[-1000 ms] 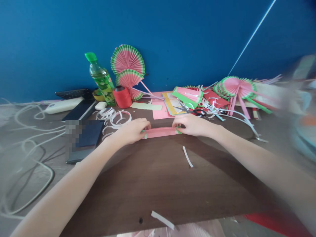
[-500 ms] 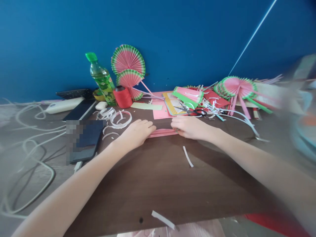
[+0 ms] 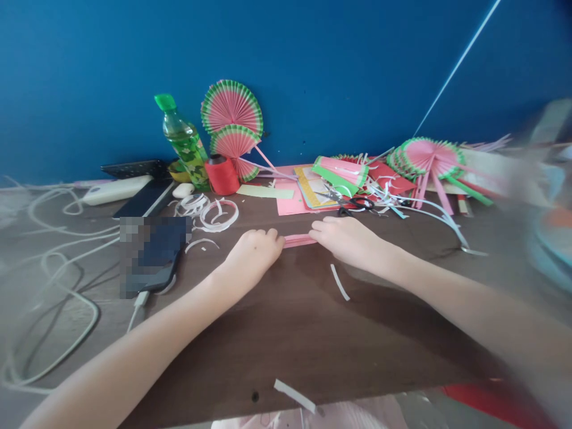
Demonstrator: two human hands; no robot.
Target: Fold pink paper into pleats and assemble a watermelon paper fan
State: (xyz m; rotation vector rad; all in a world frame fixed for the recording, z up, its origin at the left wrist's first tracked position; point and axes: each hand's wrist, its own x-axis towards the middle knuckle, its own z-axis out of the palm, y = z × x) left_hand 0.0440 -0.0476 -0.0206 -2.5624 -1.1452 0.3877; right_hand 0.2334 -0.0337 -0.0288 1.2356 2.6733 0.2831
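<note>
A narrow folded strip of pink paper (image 3: 298, 240) lies low over the brown table (image 3: 286, 333), stretched between my two hands. My left hand (image 3: 259, 250) is closed on its left end. On the right end, the fingers of my right hand (image 3: 339, 235) are pressed together around the paper. Only the strip's middle shows; both ends are hidden under my fingers. A loose white paper strip (image 3: 340, 282) lies just below my right hand.
Behind my hands are scissors (image 3: 357, 205), pink paper (image 3: 288, 205) and a red thread spool (image 3: 222, 176). Tape rolls (image 3: 218, 215), a phone (image 3: 156, 256) and a green-capped bottle (image 3: 183, 140) stand or lie left. Pleated paper fans (image 3: 431, 158) lie at the right.
Both hands have shifted slightly; the left one has moved a little right and down. Less of the pink strip shows between them, and it looks narrower.
</note>
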